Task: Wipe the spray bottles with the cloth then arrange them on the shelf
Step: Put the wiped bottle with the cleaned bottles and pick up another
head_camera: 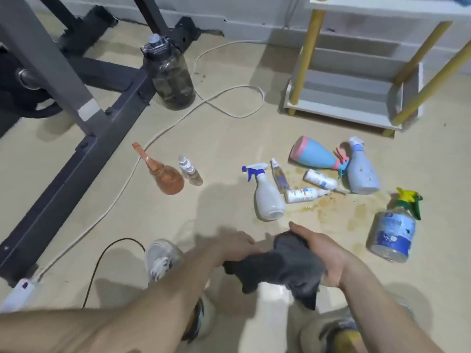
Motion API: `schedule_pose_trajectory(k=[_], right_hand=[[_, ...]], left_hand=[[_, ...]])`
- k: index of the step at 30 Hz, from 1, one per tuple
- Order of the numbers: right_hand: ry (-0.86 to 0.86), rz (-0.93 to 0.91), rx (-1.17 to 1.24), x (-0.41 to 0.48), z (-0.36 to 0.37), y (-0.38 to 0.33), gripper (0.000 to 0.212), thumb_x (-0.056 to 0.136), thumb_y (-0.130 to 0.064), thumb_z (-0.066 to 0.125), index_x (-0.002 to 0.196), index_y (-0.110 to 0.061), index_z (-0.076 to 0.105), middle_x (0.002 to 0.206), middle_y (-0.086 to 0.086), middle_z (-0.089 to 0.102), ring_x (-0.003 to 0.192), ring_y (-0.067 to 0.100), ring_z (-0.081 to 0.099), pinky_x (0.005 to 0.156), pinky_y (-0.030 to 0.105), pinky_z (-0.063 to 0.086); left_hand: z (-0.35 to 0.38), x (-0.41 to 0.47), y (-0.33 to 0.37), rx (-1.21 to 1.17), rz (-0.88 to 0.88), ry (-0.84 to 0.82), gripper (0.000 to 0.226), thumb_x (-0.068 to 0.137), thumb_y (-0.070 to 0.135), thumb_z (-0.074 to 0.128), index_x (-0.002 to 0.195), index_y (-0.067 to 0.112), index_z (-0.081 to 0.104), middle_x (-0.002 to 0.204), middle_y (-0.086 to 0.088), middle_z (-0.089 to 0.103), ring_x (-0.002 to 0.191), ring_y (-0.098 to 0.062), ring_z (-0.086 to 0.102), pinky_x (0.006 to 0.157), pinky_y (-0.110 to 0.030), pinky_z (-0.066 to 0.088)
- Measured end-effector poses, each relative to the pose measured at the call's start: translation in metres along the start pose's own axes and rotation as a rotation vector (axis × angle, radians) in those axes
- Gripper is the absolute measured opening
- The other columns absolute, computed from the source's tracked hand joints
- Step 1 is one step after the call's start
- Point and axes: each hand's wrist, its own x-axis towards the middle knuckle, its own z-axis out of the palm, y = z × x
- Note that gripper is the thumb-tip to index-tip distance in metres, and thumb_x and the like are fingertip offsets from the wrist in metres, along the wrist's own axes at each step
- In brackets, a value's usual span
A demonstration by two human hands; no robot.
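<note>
Two hands low in the head view. Left hand (pixel 237 247) pinching one end of the dark grey cloth (pixel 280 266); right hand (pixel 325 256) cupped round the other side, thumb over the top. Cloth bunched between both palms, draped over a pale shape too blurred to identify.

Beyond the hands, spray bottles scattered on the beige floor (pixel 229 149). Nearest: white bottle with blue trigger (pixel 269 200). Just beside it, a slim bottle (pixel 279 178), a small white bottle (pixel 305 194) lying flat, and a second small white bottle (pixel 319 179) a little farther back. Behind those, a blue and pink bottle (pixel 313 155) on its side, nozzle end against a pale blue bottle (pixel 363 174). Off to the right, apart from the cluster, a green-triggered bottle (pixel 392 235) with a blue label. Well to the left, an orange bottle (pixel 169 179) next to a pair of tiny clear bottles (pixel 191 171).

Brown stains (pixel 331 207) on the floor among the cluster. White shelf (pixel 351 110) with yellow posts at upper right. Dark water jug (pixel 169 75) and looping white cable (pixel 229 98) near a grey metal frame (pixel 51 59) at upper left.
</note>
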Motion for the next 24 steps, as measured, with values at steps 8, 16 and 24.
schedule_pose_trajectory(k=[8,16,24], right_hand=[[0.039,-0.202,0.355,0.039,-0.03,-0.005,0.012,0.092,-0.007,0.056,0.099,-0.001,0.064,0.09,0.02,0.067,0.075,0.028,0.067,0.058,0.028,0.056],[-0.191,-0.29,0.81,0.044,-0.034,-0.009,0.038,0.06,-0.007,0.069,0.099,-0.005,0.071,0.115,0.016,0.066,0.111,0.031,0.059,0.107,0.047,0.039],[0.183,-0.641,-0.024,0.042,0.004,-0.029,0.041,0.09,0.011,0.054,0.12,-0.014,0.067,0.106,0.006,0.075,0.094,0.021,0.069,0.084,0.039,0.057]], left_hand=[[-0.018,0.082,0.032,-0.484,-0.083,0.421,0.049,0.083,0.052,0.057,0.109,0.011,0.06,0.103,-0.007,0.065,0.094,-0.026,0.063,0.075,-0.033,0.044],[-0.007,0.123,0.066,-0.909,-0.189,0.355,0.093,0.047,0.059,0.08,0.121,0.009,0.054,0.106,-0.009,0.067,0.085,-0.034,0.071,0.077,-0.05,0.06],[-0.008,0.067,0.051,-0.92,-0.117,0.315,0.04,0.075,0.039,0.08,0.099,0.009,0.066,0.08,-0.003,0.07,0.052,-0.008,0.064,0.038,-0.014,0.038]])
